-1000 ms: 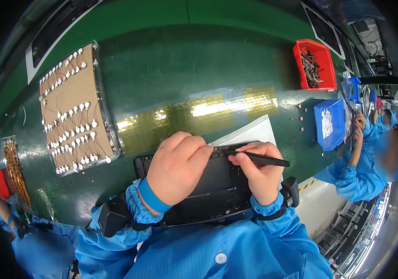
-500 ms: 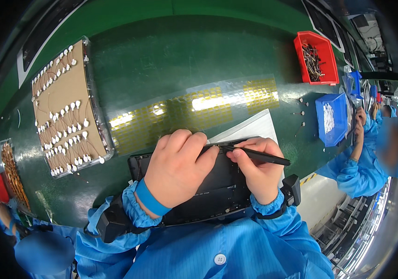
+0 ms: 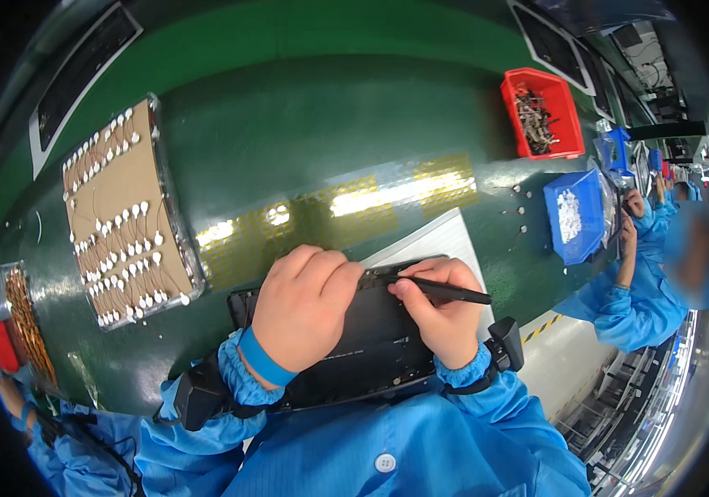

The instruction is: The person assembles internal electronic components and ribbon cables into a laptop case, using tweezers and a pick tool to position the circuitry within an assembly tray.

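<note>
A flat black device shell, like a tablet's, lies in front of me with small parts along its far edge. Over its left half rests my left hand, fingers bent and held together at the far edge. Its fingertips are partly hidden, so anything between them cannot be made out. My right hand pinches a black pen-shaped tool, perhaps tweezers. That tool slants left, its tip at the shell's far edge beside my left fingers. A white sheet sticks out from behind the shell.
On the left, a tray holds rows of white round parts with brown wires. Yellow-patterned film lies across the middle. At right stand a red bin of small parts and a blue bin of white pieces. A co-worker sits beyond.
The view has shifted slightly, so the bins appear lower and further left. My left fingers have drawn back a little from the tool's tip; the right hand keeps its grip.
</note>
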